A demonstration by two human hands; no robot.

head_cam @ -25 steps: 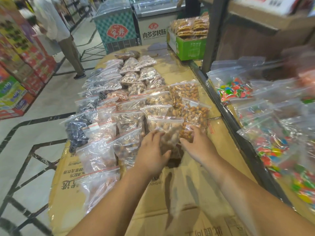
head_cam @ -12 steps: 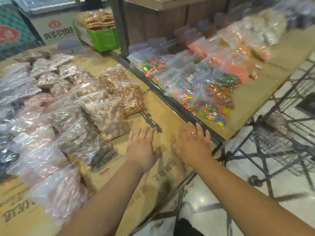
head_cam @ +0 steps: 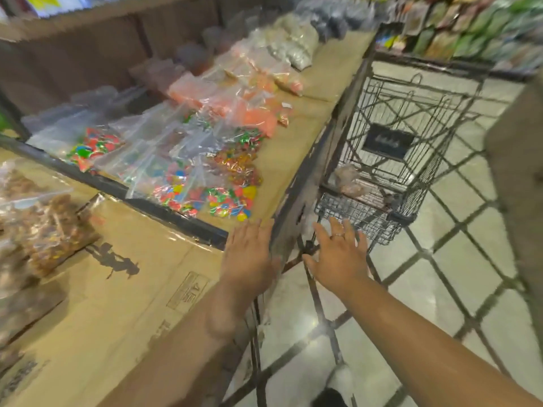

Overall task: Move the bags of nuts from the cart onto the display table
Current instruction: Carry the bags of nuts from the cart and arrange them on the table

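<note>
Two empty, spread-fingered hands — left hand (head_cam: 249,254), right hand (head_cam: 338,257); bag of nuts (head_cam: 348,182), beyond the fingertips in the cart (head_cam: 364,227), likely soft, slippery — grip its bulk.

Seeing tan cardboard (head_cam: 117,289) with dark printed marks, lol. Spotting reddish-brown nuts (head_cam: 50,230) in clear bags, plus rainbow candy (head_cam: 205,192): red, blue, yellow, green. Noticing bright orange bags (head_cam: 252,116) too. Looking at a dark grey wire cart (head_cam: 426,92) with a black plate (head_cam: 388,142), and a cream floor (head_cam: 440,295) crossed by dark diamond lines. Catching blurry green packets (head_cam: 470,33).
</note>
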